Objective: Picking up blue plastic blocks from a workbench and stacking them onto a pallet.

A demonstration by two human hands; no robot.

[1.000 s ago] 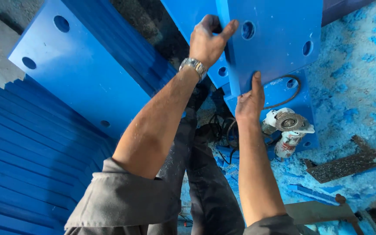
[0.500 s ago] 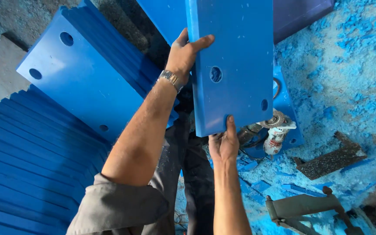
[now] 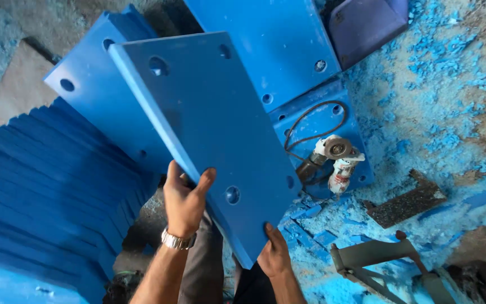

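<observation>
At the near edge of the scene the person's two forearms rise from the bottom of the view, and both hands are clamped on one thick blue plastic plate (image 3: pixel 209 129) with round holes near its corners. The left hand (image 3: pixel 184 200), with a metal wristwatch (image 3: pixel 176 241) on its wrist, grips the plate's near left edge, thumb on the top face and fingers curled under it. The right hand (image 3: pixel 274 253) holds the plate's near corner from below, its fingers closed around the edge. The plate is held tilted in the air, its near end low over the person's legs and its far end reaching up and to the left. To the near right a grey metal bracket (image 3: pixel 383 262) lies on the floor (image 3: pixel 445 107), which is strewn with blue shavings, and a dark flat scrap (image 3: pixel 409 201) lies just beyond it. To the left a stack of blue plates (image 3: pixel 35 186) stands on edge, close together, and another blue plate (image 3: pixel 94 93) with holes leans over them, partly hidden behind the held one. Right of the held plate, a little farther off, an angle grinder (image 3: pixel 333 160) with a looped brown cable (image 3: pixel 305 121) rests on a smaller blue slab (image 3: pixel 355 126). Farther still, a large blue plate (image 3: pixel 271 39) leans at the top of the view, and a purple piece (image 3: pixel 367 22) sits at the far right.
</observation>
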